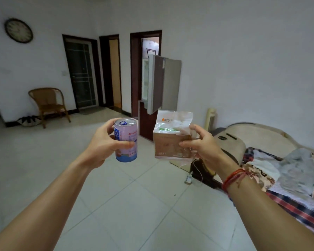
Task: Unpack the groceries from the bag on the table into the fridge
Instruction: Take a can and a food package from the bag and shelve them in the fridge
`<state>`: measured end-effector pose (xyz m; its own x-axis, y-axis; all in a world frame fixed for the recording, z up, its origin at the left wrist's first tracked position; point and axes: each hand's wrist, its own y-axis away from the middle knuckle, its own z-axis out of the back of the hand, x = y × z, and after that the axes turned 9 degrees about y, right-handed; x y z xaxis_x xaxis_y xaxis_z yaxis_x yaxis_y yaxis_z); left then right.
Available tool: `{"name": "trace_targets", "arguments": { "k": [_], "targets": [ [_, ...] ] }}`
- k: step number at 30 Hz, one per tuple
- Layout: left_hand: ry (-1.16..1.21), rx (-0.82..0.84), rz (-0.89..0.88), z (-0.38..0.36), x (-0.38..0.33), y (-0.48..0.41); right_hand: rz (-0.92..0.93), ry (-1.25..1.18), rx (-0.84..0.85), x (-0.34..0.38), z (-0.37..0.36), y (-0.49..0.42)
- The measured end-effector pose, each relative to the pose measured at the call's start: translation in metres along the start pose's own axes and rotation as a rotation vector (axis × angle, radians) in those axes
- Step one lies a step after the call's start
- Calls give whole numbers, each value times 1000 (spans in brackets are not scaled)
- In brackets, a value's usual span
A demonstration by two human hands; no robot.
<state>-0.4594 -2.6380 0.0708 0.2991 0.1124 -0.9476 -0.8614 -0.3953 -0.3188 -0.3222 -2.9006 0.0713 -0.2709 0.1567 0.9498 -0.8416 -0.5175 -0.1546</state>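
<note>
Left hand is wrapped round the body of a pink drinks can, which is upright with its ring-pull flat and looks unopened. Right hand pinches a clear-film food packet by its right edge, thumb in front and fingers behind. Both items are held out at arm's length in mid-room. The bag and the bench are out of view.

Fridge stands far centre against the wall, well apart from the hands. Its upper door is swung open towards the viewer, with the lit interior showing to the left of it. The lower door, dark red, looks closed.

Risks, as judged:
- The packet is held at one edge only, on slick film. It could slide or swing out if the arm jolts.
- Both hands are loaded, so neither is free to steady or widen the upper door. Its near edge juts into the approach and could catch the packet or a forearm.
- The can grip looks firm, so a drop seems unlikely. The pinch would likely fail first.
- A small white adapter and a thin cord lie on the floor near right, just beside the couch. They are a trip hazard if the path drifts right.

Room to move: the pale tiled floor runs bare from the near edge to the fridge. A wicker chair sits far left, well off the line. The couch edge hems the right side. The best line looks to be centre-left, arriving on the open side of the upper door.
</note>
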Motion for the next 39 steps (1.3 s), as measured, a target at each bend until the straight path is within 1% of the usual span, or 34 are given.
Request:
{"name": "trace_targets", "arguments": {
  "k": [4,9,18,25,32,39],
  "targets": [
    [-34,-58,11,10,1,3,27,3,47,-2,-9,-16],
    [-65,-108,5,5,0,2,42,-6,116,-5,-7,-32],
    [-62,-176,1,-7,3,-9,95,-55,171,-6,4,-61],
    [-83,-214,15,-8,12,-27,90,-109,210,-15,3,-93],
    [-100,-256,31,18,38,-75,78,-100,248,-26,-25,-156],
    [-93,-277,39,79,82,-160,65,-73,253,-41,-77,-258]
  ]
}}
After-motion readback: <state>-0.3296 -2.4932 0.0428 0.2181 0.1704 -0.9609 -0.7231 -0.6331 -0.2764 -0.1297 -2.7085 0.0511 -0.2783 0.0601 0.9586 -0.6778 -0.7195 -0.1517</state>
